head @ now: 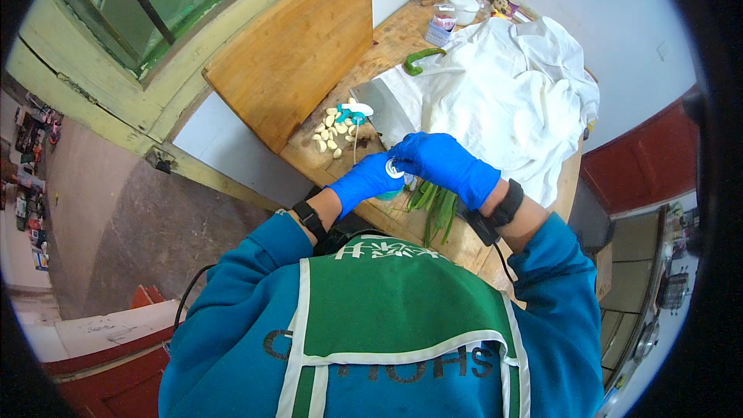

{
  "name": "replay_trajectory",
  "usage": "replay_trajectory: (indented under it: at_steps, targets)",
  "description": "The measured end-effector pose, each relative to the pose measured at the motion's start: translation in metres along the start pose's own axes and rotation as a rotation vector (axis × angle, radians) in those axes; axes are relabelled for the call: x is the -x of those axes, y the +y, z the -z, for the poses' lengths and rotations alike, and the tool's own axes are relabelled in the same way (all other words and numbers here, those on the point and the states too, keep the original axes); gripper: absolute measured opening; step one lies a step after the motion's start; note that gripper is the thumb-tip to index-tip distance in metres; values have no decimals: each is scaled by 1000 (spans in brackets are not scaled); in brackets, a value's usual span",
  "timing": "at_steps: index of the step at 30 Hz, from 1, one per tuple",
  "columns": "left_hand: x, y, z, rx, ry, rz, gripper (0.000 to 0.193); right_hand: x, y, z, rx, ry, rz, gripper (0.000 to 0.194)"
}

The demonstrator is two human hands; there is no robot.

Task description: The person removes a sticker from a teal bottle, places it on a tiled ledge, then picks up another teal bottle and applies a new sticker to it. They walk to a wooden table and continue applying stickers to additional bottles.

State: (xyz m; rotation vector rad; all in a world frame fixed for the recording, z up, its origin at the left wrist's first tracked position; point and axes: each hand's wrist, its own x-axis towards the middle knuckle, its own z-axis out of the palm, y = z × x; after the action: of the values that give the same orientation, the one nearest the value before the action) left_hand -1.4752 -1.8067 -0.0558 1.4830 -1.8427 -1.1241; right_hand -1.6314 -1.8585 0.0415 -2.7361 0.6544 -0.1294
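Observation:
My left hand (pixel 368 179), in a blue glove, is closed around a small container whose teal lower part (pixel 390 194) shows below it. A round white piece (pixel 395 169) sits between my two hands. My right hand (pixel 444 164), also blue-gloved, bends over the container from the right; its fingertips are hidden. Just beyond lies a teal-and-white spray or pump head (pixel 352 113) with a thin tube, resting among peeled garlic cloves (pixel 326 134). The broad blade of a cleaver (pixel 380 109) lies beside them. Long green vegetables (pixel 435 208) lie below my right hand.
A large wooden board (pixel 296 49) stands tilted along the left of the wooden table (pixel 395 217). White cloth (pixel 499 93) covers the right side, with a green pepper (pixel 421 60) at its edge. A lidded white pot (pixel 462 7) and jars (pixel 507 0) stand at the back.

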Motion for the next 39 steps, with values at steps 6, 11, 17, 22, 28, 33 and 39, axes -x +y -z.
replay_trajectory:
  at_steps: [6, 11, 17, 22, 28, 33, 39]
  targets:
    - [0, -14, -4, 73, 16, 8, 48, -17, -11, 3, 319, -216, 191, 17]
    - [-3, -16, -4, 65, -45, 25, 60, -19, -19, 0, 256, -95, 208, 15]
    - [-2, -19, -2, 43, -75, -61, 55, -8, -20, -13, 220, 40, 241, 10]
    - [-10, -38, -9, -46, -67, -144, 50, -3, -18, -23, 184, 224, 378, 10]
    - [-14, -46, -16, -151, -22, -138, 49, 0, -19, -28, 189, 367, 400, 7]
    - [-3, -31, -9, 4, -2, -81, 47, 1, -18, -26, 173, 334, 377, 5]
    - [-6, -23, -9, -18, 23, -118, 43, 2, -11, -25, 281, 210, 279, 11]
